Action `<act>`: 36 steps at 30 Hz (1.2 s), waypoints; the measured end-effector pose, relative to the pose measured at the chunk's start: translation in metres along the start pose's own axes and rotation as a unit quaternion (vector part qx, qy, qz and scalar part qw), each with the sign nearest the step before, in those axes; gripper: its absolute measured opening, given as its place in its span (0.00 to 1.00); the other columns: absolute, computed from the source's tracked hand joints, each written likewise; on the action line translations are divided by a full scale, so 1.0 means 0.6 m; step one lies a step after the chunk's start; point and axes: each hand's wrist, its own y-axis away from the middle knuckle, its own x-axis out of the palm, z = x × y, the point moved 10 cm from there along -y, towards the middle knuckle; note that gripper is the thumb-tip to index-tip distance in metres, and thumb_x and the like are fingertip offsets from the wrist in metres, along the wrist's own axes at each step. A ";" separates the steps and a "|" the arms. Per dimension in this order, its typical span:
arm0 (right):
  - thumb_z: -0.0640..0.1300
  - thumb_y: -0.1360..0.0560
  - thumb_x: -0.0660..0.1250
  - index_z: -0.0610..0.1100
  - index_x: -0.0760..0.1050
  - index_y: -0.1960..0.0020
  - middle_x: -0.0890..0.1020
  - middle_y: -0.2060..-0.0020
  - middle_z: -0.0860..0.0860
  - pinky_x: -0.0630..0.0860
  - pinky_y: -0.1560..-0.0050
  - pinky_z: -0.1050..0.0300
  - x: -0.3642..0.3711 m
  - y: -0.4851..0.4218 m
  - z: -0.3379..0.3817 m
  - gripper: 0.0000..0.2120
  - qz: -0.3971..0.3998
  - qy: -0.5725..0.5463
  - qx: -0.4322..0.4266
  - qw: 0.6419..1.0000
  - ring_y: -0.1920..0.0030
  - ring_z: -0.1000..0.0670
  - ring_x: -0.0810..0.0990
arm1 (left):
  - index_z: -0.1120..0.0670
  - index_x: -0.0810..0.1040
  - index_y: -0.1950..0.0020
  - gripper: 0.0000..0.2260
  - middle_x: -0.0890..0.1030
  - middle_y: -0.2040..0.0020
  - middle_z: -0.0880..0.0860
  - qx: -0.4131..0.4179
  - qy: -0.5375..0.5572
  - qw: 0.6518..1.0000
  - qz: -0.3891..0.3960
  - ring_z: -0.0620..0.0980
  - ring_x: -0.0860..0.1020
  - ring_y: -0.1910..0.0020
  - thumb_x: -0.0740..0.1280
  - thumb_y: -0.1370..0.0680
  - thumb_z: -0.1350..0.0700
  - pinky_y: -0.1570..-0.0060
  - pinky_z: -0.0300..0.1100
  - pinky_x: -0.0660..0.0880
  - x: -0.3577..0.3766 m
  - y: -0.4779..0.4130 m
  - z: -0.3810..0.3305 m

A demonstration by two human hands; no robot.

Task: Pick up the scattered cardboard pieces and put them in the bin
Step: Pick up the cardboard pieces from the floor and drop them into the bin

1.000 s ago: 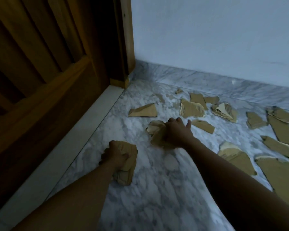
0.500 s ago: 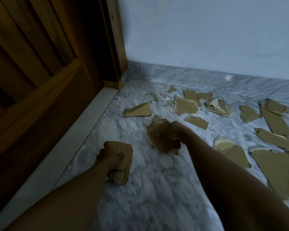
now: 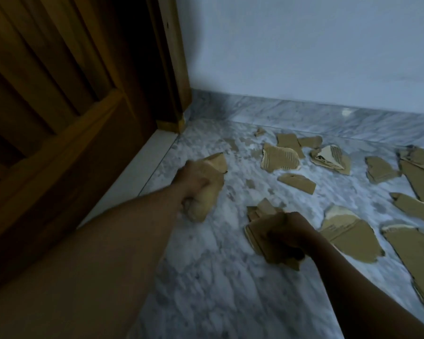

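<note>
**Head view.** I see the left hand (image 3: 194,179), blurred, with its fingers curled round a folded cardboard wad (image 3: 203,206). It is held low over the marble floor (image 3: 218,289), beside the white threshold strip (image 3: 142,167) of the wooden door (image 3: 59,118). A triangular piece (image 3: 218,161) lies at the far side of this hand; I cannot tell whether the hand touches it.

The right hand (image 3: 291,233) is nearer the camera and well apart from the left. It is clenched on a stack of torn cardboard (image 3: 258,228), whose layered edges jut out to the left of the fist.

Loose cardboard lies scattered on the floor beyond and to the right:
- a corrugated piece (image 3: 279,157) near the marble skirting (image 3: 304,111)
- a small piece (image 3: 298,183) just in front of it
- a pale-edged large piece (image 3: 348,236) just beside the right wrist
- a long strip (image 3: 414,207) towards the right edge

The pale wall (image 3: 304,45) rises behind.
</note>
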 end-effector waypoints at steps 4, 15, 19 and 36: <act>0.52 0.31 0.78 0.42 0.78 0.40 0.81 0.50 0.47 0.74 0.51 0.56 0.024 -0.003 0.001 0.23 0.005 -0.001 -0.024 1.000 0.52 0.49 0.79 | 0.56 0.58 0.24 0.38 0.66 0.27 0.59 -0.009 -0.041 0.999 -0.029 0.62 0.67 0.30 0.72 0.26 0.45 0.34 0.55 0.68 0.000 -0.099 -0.057; 0.58 0.34 0.77 0.47 0.74 0.45 0.77 0.56 0.52 0.73 0.36 0.44 0.025 -0.006 -0.001 0.25 0.015 0.031 0.015 0.999 0.45 0.46 0.79 | 0.59 0.52 0.21 0.42 0.68 0.27 0.62 -0.055 -0.073 0.995 -0.046 0.64 0.71 0.32 0.71 0.25 0.44 0.38 0.55 0.71 0.050 -0.096 -0.019; 0.54 0.29 0.75 0.38 0.70 0.31 0.76 0.36 0.43 0.72 0.34 0.47 0.013 0.011 0.016 0.34 0.051 0.066 -0.006 0.997 0.36 0.42 0.75 | 0.61 0.54 0.24 0.39 0.70 0.30 0.62 -0.074 -0.049 0.996 -0.032 0.63 0.72 0.34 0.70 0.24 0.44 0.39 0.53 0.70 0.105 -0.007 -0.016; 0.68 0.44 0.75 0.49 0.75 0.42 0.71 0.39 0.43 0.68 0.38 0.41 -0.190 0.005 -0.215 0.36 -0.066 0.160 0.123 0.977 0.35 0.37 0.65 | 0.46 0.41 0.21 0.50 0.74 0.35 0.62 0.242 -0.193 0.934 0.178 0.61 0.76 0.43 0.75 0.29 0.54 0.45 0.55 0.77 0.309 0.016 -0.382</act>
